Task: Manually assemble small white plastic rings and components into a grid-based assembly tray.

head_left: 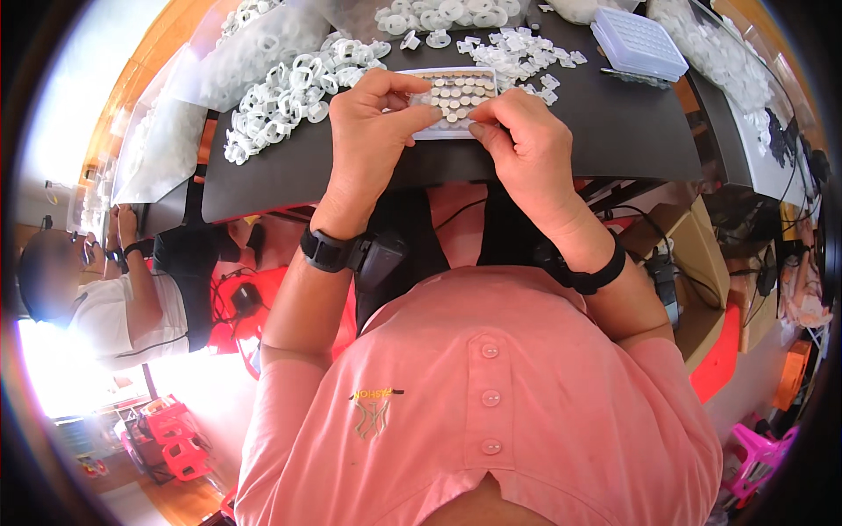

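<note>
A shallow clear plastic tray (438,134) lies on the dark table in front of me. Rows of small round pale discs (453,98) sit in it. Over the tray's left side is my left hand (373,123), its thumb and forefinger apart, with the thumb tip at the discs. The other fingers curl under. At the tray's right edge, my right hand (526,136) pinches with thumb and forefinger close together. Whatever lies between those fingertips is too small to make out.
White ring-shaped plastic parts (285,101) are heaped left of the tray. Small white clips (517,57) lie beyond it, near stacked white trays (638,44). Full clear bags (162,145) line the left. An open cardboard box (697,263) stands right. A person (132,307) works at left.
</note>
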A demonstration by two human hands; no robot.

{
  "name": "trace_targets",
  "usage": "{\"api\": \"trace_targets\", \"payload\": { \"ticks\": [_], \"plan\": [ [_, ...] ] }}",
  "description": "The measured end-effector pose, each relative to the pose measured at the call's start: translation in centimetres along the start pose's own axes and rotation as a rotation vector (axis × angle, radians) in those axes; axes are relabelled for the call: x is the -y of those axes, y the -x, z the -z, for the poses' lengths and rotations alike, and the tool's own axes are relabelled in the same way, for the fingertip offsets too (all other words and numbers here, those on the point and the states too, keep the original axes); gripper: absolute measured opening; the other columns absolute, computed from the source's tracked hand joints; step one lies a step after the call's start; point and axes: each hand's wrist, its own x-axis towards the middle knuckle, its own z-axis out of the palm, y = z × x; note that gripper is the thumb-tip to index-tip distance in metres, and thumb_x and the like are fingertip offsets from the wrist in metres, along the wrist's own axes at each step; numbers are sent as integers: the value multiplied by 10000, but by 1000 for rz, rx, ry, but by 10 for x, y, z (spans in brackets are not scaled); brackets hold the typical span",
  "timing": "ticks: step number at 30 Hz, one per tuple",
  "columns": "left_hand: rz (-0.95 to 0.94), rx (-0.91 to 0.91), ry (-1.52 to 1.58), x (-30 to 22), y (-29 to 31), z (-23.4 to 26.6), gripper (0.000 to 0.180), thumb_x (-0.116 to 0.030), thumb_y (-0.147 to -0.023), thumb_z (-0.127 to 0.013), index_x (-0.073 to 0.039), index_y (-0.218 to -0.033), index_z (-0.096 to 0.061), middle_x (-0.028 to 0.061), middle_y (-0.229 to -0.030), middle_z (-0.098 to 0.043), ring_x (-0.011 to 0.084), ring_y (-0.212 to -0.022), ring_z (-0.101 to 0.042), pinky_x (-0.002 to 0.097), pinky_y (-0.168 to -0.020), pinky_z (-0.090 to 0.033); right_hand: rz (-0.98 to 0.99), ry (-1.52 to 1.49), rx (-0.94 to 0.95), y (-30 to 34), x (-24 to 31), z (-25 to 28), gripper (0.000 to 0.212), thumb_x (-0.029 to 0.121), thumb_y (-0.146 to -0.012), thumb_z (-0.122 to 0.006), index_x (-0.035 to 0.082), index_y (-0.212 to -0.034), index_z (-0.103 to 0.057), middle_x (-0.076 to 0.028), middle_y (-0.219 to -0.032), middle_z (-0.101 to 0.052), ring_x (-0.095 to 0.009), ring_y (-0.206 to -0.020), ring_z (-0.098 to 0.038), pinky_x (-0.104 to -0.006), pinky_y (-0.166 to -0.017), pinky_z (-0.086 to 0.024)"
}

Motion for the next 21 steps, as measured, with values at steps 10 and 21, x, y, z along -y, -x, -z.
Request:
{"api": "trace_targets", "payload": {
  "ticks": [10, 21],
  "plan": [
    [45, -42, 381, 9, 25, 23, 253, 30, -833, -637, 88, -1078, -653, 160, -929, -678, 201, -739, -644, 276, -597, -471, -17, -91, -32, -4, -11, 10, 128, 3, -744, -709, 102, -805, -657, -30, -760, -615, -243, -750, -627, -365, -620, -501],
    [158, 88, 688, 22, 47, 13, 239, -23, -868, -637, 81, -1083, -643, 145, -956, -664, 178, -750, -660, 277, -567, -501, 312, 306, 249, -30, -3, -2, 92, 68, -714, -715, 138, -772, -700, -11, -833, -611, -237, -826, -599, -378, -718, -462]
  ]
}}
